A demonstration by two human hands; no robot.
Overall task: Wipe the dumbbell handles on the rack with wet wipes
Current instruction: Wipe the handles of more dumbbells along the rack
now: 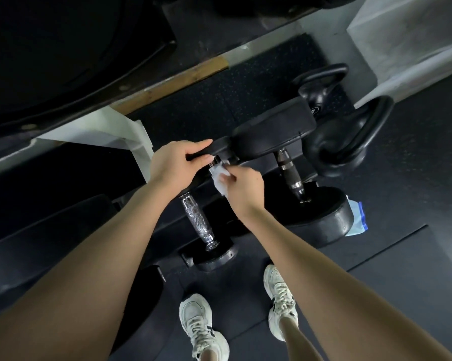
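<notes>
A small dumbbell with a knurled chrome handle (196,218) lies on the low black rack (271,175), its near head (214,259) toward my feet. My left hand (179,160) grips its far black head. My right hand (241,187) pinches a white wet wipe (221,182) against the top end of that chrome handle. To the right lies a larger dumbbell with a dark handle (291,175) between two big black heads.
Two black kettlebells (349,142) stand on the floor behind the large dumbbell. A blue and white wipe pack (357,217) lies beside its near head. My white sneakers (202,327) stand on dark rubber flooring. A white frame leg (139,142) stands to the left.
</notes>
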